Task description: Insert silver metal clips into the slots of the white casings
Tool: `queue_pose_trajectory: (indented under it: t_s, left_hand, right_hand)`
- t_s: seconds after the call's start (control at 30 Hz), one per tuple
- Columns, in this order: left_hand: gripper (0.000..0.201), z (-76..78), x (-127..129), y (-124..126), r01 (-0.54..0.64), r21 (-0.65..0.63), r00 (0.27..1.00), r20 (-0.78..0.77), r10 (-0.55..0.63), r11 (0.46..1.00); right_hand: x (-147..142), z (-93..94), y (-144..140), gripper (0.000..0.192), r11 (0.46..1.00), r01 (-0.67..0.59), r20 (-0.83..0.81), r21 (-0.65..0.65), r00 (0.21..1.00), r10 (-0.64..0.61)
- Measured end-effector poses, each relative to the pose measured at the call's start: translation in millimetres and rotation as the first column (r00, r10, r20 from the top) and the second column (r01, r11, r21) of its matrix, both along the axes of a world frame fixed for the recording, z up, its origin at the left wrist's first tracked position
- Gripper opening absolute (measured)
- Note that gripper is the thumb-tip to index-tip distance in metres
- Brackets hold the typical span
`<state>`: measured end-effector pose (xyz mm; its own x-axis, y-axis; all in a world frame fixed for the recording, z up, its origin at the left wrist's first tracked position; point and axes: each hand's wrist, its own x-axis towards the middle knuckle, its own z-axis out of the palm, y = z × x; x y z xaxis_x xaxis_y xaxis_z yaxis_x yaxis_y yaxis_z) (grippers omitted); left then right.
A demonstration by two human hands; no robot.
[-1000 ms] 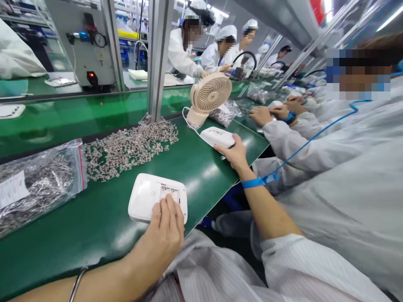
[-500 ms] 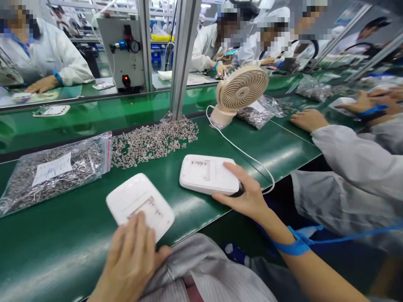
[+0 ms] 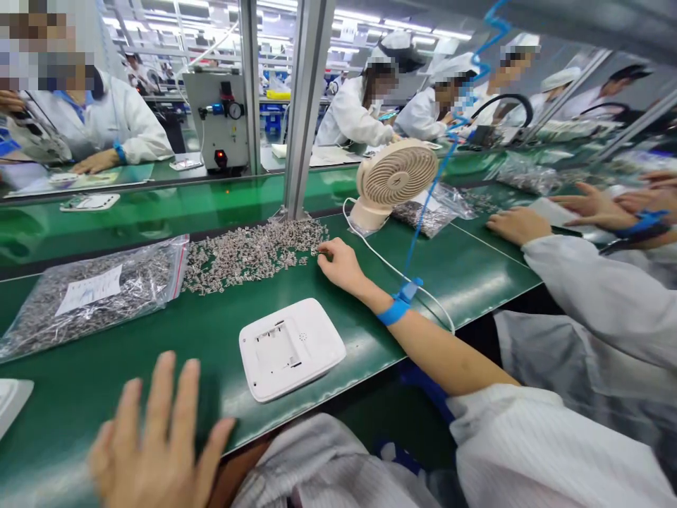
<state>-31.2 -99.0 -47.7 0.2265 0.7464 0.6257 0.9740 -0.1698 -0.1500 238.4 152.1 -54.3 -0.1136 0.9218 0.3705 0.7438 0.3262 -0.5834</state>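
Note:
A white plastic housing (image 3: 312, 353) lies on the green work surface in front of me, its rectangular battery recess facing up. My right hand (image 3: 341, 267) is at the right end of a pile of small metal pieces (image 3: 248, 254), thumb and fingers drawn together. Whether a piece is between the fingertips is too small to tell. At the lower left, my left hand (image 3: 159, 430) is open with spread fingers, above the surface and holding nothing. Part of another white housing (image 3: 11, 402) shows at the left edge.
A clear zip bag of metal pieces (image 3: 100, 289) lies left of the pile. Behind my right hand stand a beige fan (image 3: 396, 176) with a white cable and a metal post (image 3: 304, 106). Co-workers' hands (image 3: 518, 224) are at the right. A blue cord (image 3: 423, 212) rises from my right wristband.
My right hand has let go of its housing and moved to the metal pile. That housing now lies nearer me. My left hand has left the other housing, which is now at the far left.

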Motion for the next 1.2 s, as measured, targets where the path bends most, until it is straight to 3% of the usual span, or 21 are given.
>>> queue_pose_trajectory:
  t_s: [0.1, 0.23, 0.33, 0.4, 0.47, 0.57, 0.73, 0.83, 0.93, 1.1, 1.2]
  left_hand:
    - [0.051, 3.2, 49, 16, 0.0, -0.058, 1.0, 0.005, 0.001, 0.998]
    - [0.02, -5.5, 83, 27, 0.027, -0.007, 0.999, -0.03, -0.027, 1.0]
    - [0.033, -13.2, 102, 26, 0.009, 0.103, 0.999, -0.041, -0.005, 0.995]
    - [0.046, -13.3, 113, 23, 0.044, 0.093, 0.999, 0.003, -0.044, 0.995]
    - [0.052, -8.5, 120, 18, 0.134, 0.02, 0.99, 0.051, -0.135, 0.991]
    - [0.042, 2.9, 117, 12, 0.242, -0.076, 0.969, 0.062, -0.238, 0.967]
    - [0.033, 13.8, 101, 14, 0.205, -0.19, 0.974, -0.054, -0.219, 0.96]
    - [0.036, 13.4, 106, 24, 0.051, -0.138, 0.98, -0.183, -0.076, 0.989]
    - [0.042, 10.5, 120, 36, -0.055, -0.1, 0.977, -0.212, 0.033, 0.993]
    - [0.046, 2.4, 131, 42, -0.034, -0.063, 0.989, -0.147, 0.024, 0.997]
    - [0.043, -2.6, 128, 41, 0.001, -0.018, 0.991, -0.135, -0.004, 1.0]
  right_hand:
    - [0, -6.7, 11, 0.017, 1.0, -0.012, 0.075, 0.012, 0.997, 0.011]
    - [1, -9.1, 8, 0.014, 0.998, -0.058, 0.153, 0.027, 0.987, 0.054]
    - [0, -9.7, 7, 0.012, 0.996, -0.082, 0.19, 0.04, 0.979, 0.073]
    - [-1, -10.8, 6, 0.013, 0.994, -0.099, 0.208, 0.04, 0.974, 0.088]
    - [0, -12.5, 6, 0.013, 0.993, -0.113, 0.221, 0.032, 0.97, 0.103]
    - [2, -15.3, 5, 0.016, 0.991, -0.114, 0.246, 0.075, 0.965, 0.092]
    - [4, -15.9, 4, 0.019, 0.99, -0.13, 0.244, 0.061, 0.963, 0.112]
    - [3, -13.6, 3, 0.024, 0.99, -0.14, 0.158, 0.025, 0.978, 0.134]
    - [1, -10.7, -1, 0.02, 0.989, -0.144, -0.017, -0.03, 0.99, 0.143]
    - [-5, -4.5, -9, 0.015, 0.951, -0.262, -0.392, -0.162, 0.902, 0.182]
    - [-8, 0.1, -13, 0.016, 0.921, -0.312, -0.523, -0.233, 0.839, 0.152]
